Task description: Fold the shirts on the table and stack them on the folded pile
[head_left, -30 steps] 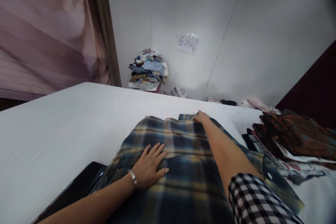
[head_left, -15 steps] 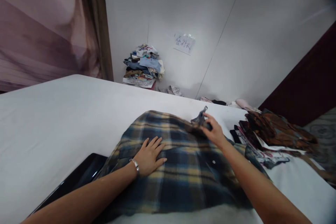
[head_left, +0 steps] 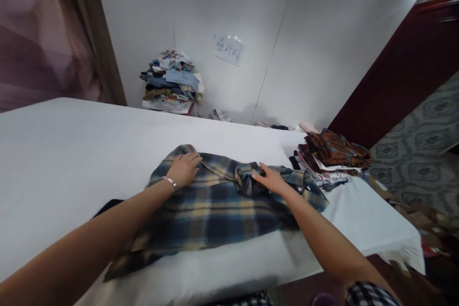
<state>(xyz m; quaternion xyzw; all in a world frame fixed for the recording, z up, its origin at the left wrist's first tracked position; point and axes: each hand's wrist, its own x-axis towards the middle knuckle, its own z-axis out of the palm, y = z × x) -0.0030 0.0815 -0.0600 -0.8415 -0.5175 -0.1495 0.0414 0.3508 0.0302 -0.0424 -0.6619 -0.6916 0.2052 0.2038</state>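
A blue and yellow plaid shirt [head_left: 215, 205] lies spread on the white table [head_left: 71, 148] in front of me. My left hand [head_left: 183, 169], with a silver bracelet on the wrist, rests on the shirt's far left edge with curled fingers pinching the fabric. My right hand [head_left: 270, 180] lies flat on the bunched collar area of the shirt, fingers pointing left. Both forearms stretch across the shirt.
A stack of folded brown and printed clothes [head_left: 332, 158] sits at the table's right end. Another pile of clothes [head_left: 171, 81] stands against the white wall below a paper sign [head_left: 228, 49]. A dark object [head_left: 103, 208] peeks from under my left arm. Patterned floor lies to the right.
My view pulled back and turned right. My left hand slid from the middle of the shirt to its far edge. My right hand moved left and let down the lifted bit of fabric.
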